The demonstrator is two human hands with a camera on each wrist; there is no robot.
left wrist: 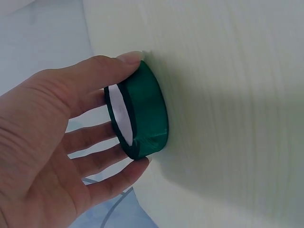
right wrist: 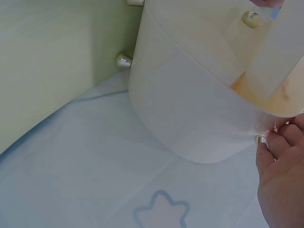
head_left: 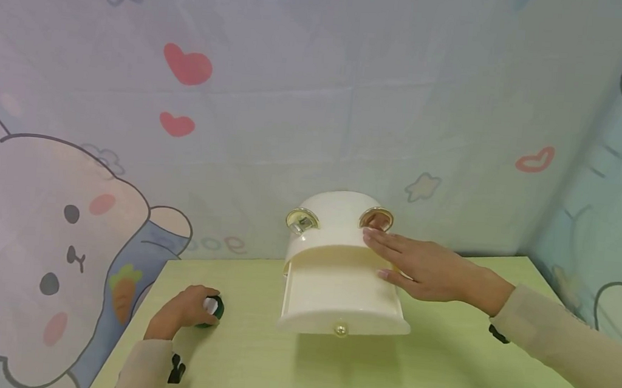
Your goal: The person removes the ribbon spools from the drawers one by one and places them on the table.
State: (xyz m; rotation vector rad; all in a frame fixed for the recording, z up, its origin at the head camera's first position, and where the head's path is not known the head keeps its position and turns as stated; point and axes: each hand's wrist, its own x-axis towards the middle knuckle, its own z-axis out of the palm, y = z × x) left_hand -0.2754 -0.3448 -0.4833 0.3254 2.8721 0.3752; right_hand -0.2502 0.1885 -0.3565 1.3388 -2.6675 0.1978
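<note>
My left hand (head_left: 188, 309) holds a glossy dark green roll of tape (left wrist: 151, 111) by its edge, thumb on one side and fingers on the other. The roll stands on its rim on the table, its pale core showing. My right hand (head_left: 436, 271) lies against the upper right side of a white storage box (head_left: 337, 214), its fingers extended beside a gold-rimmed round piece (head_left: 377, 216). From the box's front a drawer (head_left: 342, 288) is pulled out, with a small round knob (head_left: 340, 329). In the right wrist view, fingertips (right wrist: 278, 140) touch the box near its rim.
A second gold-rimmed piece (head_left: 303, 219) sits on the box's left. Gold feet (right wrist: 124, 61) stick out from its base. The pale green table (head_left: 243, 359) ends at a printed cloth backdrop (head_left: 294, 126) behind the box.
</note>
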